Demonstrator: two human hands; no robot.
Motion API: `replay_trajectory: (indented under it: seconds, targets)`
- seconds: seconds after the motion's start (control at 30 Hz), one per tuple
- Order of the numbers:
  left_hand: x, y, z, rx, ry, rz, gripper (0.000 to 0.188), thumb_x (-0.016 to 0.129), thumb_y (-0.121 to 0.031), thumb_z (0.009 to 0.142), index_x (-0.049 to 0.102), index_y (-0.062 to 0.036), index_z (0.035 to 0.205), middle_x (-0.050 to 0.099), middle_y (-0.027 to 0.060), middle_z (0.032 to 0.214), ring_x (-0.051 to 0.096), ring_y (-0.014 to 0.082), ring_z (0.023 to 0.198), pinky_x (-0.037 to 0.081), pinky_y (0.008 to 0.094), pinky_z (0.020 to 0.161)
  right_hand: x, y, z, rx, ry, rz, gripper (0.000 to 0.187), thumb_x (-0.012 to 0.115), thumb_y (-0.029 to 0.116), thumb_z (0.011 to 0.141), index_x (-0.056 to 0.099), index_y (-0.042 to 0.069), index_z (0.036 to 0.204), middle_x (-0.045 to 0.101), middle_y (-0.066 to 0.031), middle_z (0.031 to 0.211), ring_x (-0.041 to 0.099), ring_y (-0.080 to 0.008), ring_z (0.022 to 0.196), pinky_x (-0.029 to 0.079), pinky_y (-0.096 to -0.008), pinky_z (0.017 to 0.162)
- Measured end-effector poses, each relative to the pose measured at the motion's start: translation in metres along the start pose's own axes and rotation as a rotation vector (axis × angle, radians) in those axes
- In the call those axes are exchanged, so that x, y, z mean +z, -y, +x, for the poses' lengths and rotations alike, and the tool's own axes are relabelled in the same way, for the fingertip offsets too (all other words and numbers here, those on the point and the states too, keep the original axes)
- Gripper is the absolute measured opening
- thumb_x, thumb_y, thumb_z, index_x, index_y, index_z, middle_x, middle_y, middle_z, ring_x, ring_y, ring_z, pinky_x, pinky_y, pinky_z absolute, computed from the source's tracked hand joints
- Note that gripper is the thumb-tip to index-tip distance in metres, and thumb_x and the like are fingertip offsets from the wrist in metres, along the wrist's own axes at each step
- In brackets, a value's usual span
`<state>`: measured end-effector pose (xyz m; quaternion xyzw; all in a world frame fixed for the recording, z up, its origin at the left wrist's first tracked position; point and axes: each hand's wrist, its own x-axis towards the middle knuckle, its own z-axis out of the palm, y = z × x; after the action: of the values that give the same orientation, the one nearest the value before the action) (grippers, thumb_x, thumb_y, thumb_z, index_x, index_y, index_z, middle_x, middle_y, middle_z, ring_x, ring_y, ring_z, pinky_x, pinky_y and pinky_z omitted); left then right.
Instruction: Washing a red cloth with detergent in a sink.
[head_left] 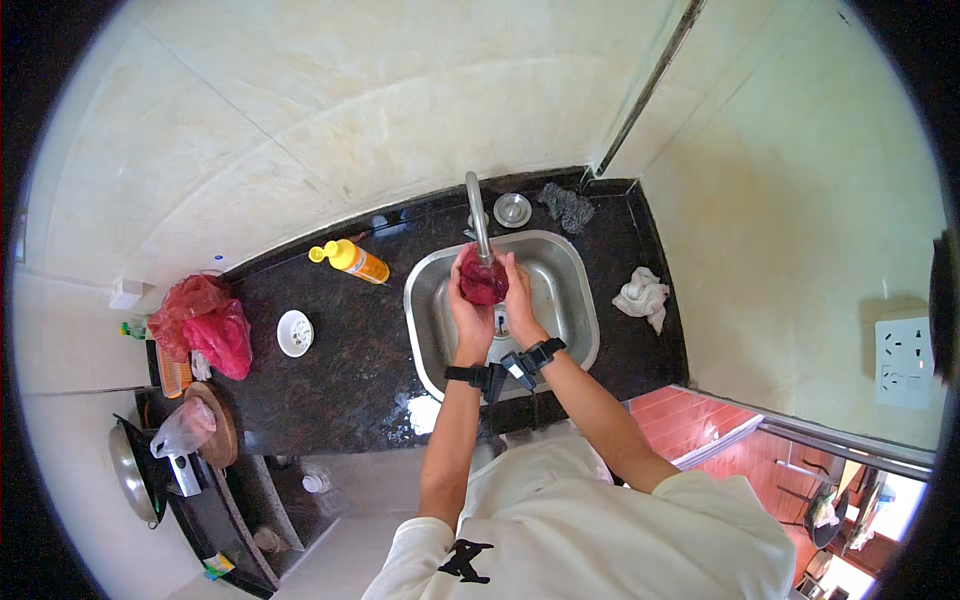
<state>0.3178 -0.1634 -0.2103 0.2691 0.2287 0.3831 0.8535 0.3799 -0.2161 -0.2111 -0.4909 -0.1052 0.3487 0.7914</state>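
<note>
Under the spout of the curved metal tap (478, 215), a dark red, rounded thing (484, 284) sits cupped between my two hands, above the steel sink (413, 340). My left hand (471, 318) is wrapped along its left side. On the other side my right hand (519, 303) presses against it with bent fingers. What kind of thing it is I cannot make out, and its sides are partly covered by my palms. A dark strap with a small box circles each wrist. Part of the drain shows below the hands.
Left of the sink stand a yellow-capped bottle (357, 262) and a small white bowl (295, 333). Further left lie red plastic bags (218, 338). Behind the sink are a round metal drain strainer (512, 210) and a grey scourer (566, 208); a crumpled white cloth (641, 298) lies right.
</note>
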Motion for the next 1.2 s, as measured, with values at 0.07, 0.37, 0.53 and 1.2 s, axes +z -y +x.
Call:
replay_trajectory:
  seconds: [0.07,0.37,0.53,1.2]
  targets:
    - [0.001,0.003,-0.001,-0.013,0.009,-0.103,0.050,0.037,-0.042,0.106,0.049,-0.0067,0.140,0.058,0.0098,0.134,0.054,0.0234,0.124,0.041,0.0411,0.107,-0.004,0.004,0.001,-0.044,0.073,-0.058,0.046,0.043,0.034,0.107,0.057,0.002,0.137,0.056,-0.0079,0.141,0.049,-0.0185,0.132,0.033,-0.0321,0.113]
    - [0.024,-0.001,-0.026,-0.075,-0.134,0.196,0.052,0.046,-0.060,0.099,0.061,-0.0107,0.104,0.067,0.0050,0.098,0.065,0.0209,0.092,0.053,0.0380,0.089,-0.023,-0.024,0.001,-0.067,0.011,-0.360,0.047,0.043,0.036,0.107,0.059,0.000,0.133,0.062,-0.0111,0.132,0.054,-0.0164,0.123,0.039,-0.0313,0.106]
    - [-0.023,0.044,0.011,-0.336,-0.242,-0.299,0.043,0.048,-0.053,0.101,0.060,-0.0119,0.098,0.065,0.0024,0.092,0.063,0.0177,0.086,0.053,0.0346,0.084,-0.014,-0.033,0.006,-0.107,-0.224,-0.348,0.046,0.047,0.040,0.106,0.066,0.002,0.088,0.067,-0.0023,0.080,0.059,-0.0086,0.074,0.049,-0.0268,0.072]
    - [-0.016,0.029,0.007,-0.322,-0.256,0.012,0.047,0.040,-0.048,0.105,0.058,-0.0086,0.087,0.064,0.0061,0.087,0.060,0.0224,0.083,0.050,0.0392,0.083,-0.050,-0.086,0.018,0.106,-0.327,-0.351,0.047,0.051,0.043,0.103,0.067,0.002,0.087,0.066,-0.0047,0.079,0.059,-0.0125,0.069,0.048,-0.0312,0.066]
